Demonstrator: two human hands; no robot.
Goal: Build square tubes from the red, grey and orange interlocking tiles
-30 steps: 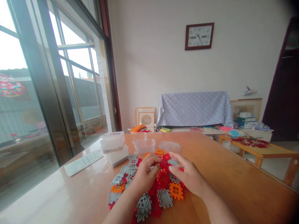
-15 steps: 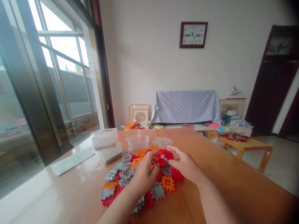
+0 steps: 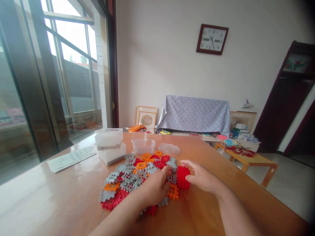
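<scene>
Interlocking plastic tiles [image 3: 129,178] in red, orange and grey, some solid and some with window-like holes, lie in a heap on the table. At the heap's right side my left hand [image 3: 157,185] reaches over it, fingers curved and thumb apart; its fingertips are partly hidden. A grey windowed tile [image 3: 173,178] and an orange windowed tile [image 3: 173,191] lie close to those fingers. Just right of the heap stands a neat stack of red tiles [image 3: 183,178]. My right hand [image 3: 200,177] is beside this stack, thumb and fingers spread, with nothing visible between them.
Behind the heap are a clear plastic box [image 3: 143,146] and a clear lid [image 3: 169,149]. Two white containers [image 3: 110,150] are piled at the left, near printed sheets [image 3: 71,159]. The wooden table [image 3: 221,213] extends right; a low yellow table [image 3: 258,159] stands beyond it.
The view has tilted and shifted slightly. My left hand has moved a little lower and right over the heap. My right hand has drawn back slightly, leaving the red stack more visible.
</scene>
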